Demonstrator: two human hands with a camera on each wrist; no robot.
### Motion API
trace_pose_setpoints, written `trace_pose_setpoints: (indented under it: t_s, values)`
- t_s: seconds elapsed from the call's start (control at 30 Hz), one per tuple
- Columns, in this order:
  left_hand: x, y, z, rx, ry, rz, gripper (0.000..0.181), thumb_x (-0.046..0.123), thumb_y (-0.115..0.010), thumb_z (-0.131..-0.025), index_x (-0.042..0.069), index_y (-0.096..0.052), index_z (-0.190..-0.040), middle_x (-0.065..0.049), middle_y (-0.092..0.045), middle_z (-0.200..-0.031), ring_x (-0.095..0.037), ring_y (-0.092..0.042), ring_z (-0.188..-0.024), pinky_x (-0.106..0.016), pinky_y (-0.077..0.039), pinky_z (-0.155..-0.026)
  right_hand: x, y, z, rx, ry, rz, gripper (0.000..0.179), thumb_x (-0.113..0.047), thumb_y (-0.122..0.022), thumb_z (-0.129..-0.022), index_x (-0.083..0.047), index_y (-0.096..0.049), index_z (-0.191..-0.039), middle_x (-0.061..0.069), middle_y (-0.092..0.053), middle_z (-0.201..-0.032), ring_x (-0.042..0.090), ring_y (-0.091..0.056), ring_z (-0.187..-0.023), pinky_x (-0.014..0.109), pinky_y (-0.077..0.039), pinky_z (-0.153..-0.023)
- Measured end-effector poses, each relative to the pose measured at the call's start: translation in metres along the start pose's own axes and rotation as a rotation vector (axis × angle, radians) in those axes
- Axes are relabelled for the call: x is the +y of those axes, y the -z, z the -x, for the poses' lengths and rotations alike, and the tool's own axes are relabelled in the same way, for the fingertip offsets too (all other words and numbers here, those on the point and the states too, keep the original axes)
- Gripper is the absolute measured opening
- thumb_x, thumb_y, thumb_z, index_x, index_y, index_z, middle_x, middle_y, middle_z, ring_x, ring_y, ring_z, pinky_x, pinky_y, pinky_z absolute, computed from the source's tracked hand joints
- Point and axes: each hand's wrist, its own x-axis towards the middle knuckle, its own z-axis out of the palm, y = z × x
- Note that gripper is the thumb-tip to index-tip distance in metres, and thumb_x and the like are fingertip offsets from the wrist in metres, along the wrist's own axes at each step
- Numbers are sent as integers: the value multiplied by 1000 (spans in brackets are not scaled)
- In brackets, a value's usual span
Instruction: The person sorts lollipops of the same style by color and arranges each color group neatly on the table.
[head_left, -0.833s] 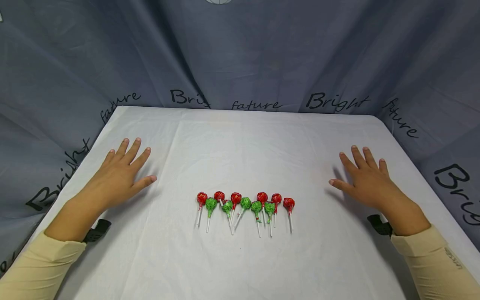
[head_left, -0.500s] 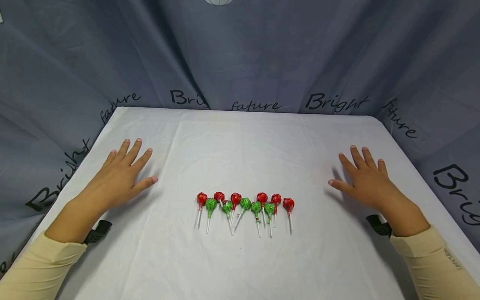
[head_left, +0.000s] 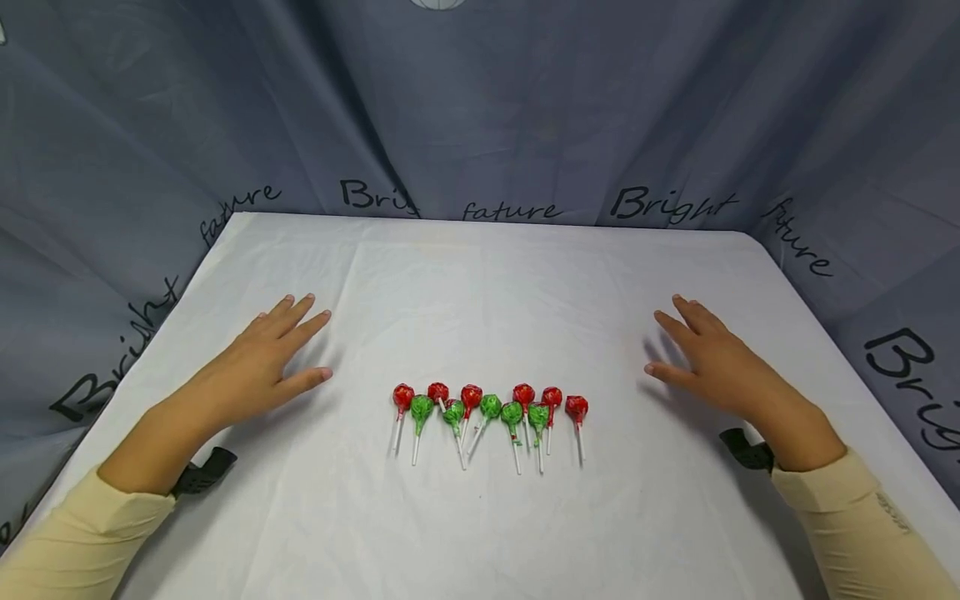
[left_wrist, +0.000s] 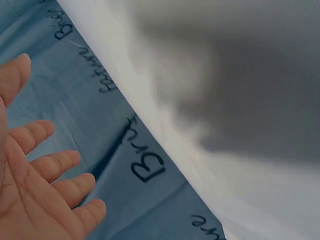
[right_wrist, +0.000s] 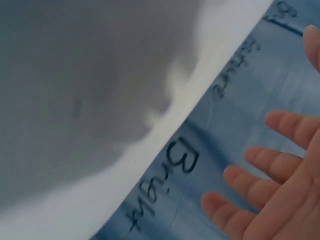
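Observation:
Several wrapped lollipops lie in an uneven row at the middle of the white table, sticks pointing toward the person. Red ones, such as the red lollipop [head_left: 577, 407] at the right end, mix with green ones, such as the green lollipop [head_left: 422, 407] near the left end. My left hand [head_left: 258, 367] is raised over the table left of the row, fingers spread and holding nothing. On the other side, my right hand [head_left: 712, 362] hovers with fingers extended, also holding nothing. Both wrist views show bare palms and the hands' shadows on the cloth.
A white cloth covers the table [head_left: 480, 533]. Behind and at both sides hangs a grey-blue curtain [head_left: 480, 108] with black lettering. Dark wrist cameras [head_left: 204, 470] are strapped under both wrists, below beige sleeves [head_left: 90, 533].
Both hands have shifted inward toward the lollipops, the left one rightward and the right one leftward, with their fingers drawing closer together. The lollipops stay where they were.

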Motion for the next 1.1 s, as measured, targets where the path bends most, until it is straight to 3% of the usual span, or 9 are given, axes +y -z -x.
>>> trace_pose_setpoints:
  t_s: [0.17,0.37,0.67,0.77,0.9,1.1]
  values:
    - [14,-3,0,4,-52,45,73,45,-67,-93,13,-39,-153,-15,-24,-161,-39,-16,-148,-60,-21,-113,-13,1,-1,23,73,-68,76,-36,-75,-89,0,-42,-148,24,-25,-157,50,-27,-139,67,-31,-103]
    - [29,-10,-5,-3,-95,142,69,42,-67,-94,14,-42,-151,-11,-29,-158,-37,-25,-145,-59,-29,-109,-27,1,-4,74,162,-75,65,-28,-78,-87,-1,-52,-141,21,-40,-150,44,-40,-133,61,-41,-98]
    - [52,-10,-11,-71,-175,508,58,37,-68,-95,22,-46,-147,0,-46,-147,-26,-43,-135,-54,-40,-104,-39,-2,-8,35,189,-207,53,-19,-77,-88,-4,-57,-135,16,-59,-131,34,-62,-109,51,-55,-82]
    - [55,-12,-15,-63,-198,535,52,31,-68,-95,22,-50,-143,0,-52,-141,-27,-49,-128,-52,-40,-104,-44,-3,-11,14,180,-237,50,-17,-77,-88,-6,-59,-133,15,-62,-125,32,-63,-106,49,-56,-81]
    - [56,-19,-22,-74,-182,547,47,26,-69,-95,19,-54,-139,-2,-55,-138,-26,-50,-125,-50,-40,-103,-51,-5,-13,-11,173,-268,48,-16,-78,-87,-7,-61,-131,12,-65,-121,29,-64,-105,47,-56,-81]
    - [54,-23,-32,-65,-156,476,44,24,-69,-95,10,-58,-135,-4,-59,-131,-26,-55,-120,-49,-45,-98,-60,-12,-17,-57,180,-267,45,-19,-78,-87,-7,-64,-128,7,-68,-115,23,-62,-102,47,-53,-83]
